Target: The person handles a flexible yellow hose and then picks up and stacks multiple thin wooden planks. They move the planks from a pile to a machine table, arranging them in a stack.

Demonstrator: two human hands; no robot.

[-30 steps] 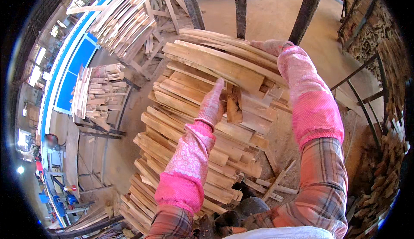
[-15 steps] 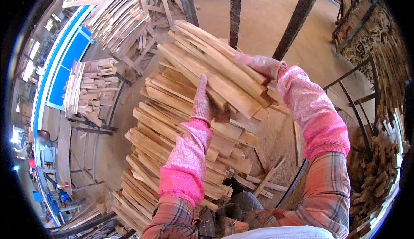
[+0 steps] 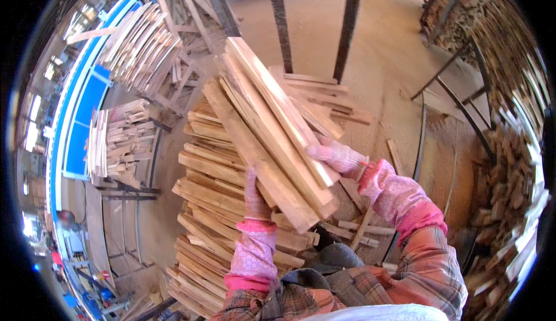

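Note:
Between my two gloved hands is a bundle of several long wooden slats, slanting from far left to near right. My left hand grips the bundle's left side close to its near end, thumb laid along the edge. On the opposite side my right hand clasps it, fingers partly hidden. Beneath and to the left lies a wide pile of stacked slats, its rows roughly side by side. More slats lie beyond the bundle on the right.
Dark metal posts rise at the far side. Two further slat stacks stand at left before a blue-and-white machine. At right are a black metal frame and heaped wood. Loose offcuts lie near my legs.
The bundle has come nearer to me and turned steeper, with both hands drawing it back. My view has shifted, and the slats lying beyond it now show.

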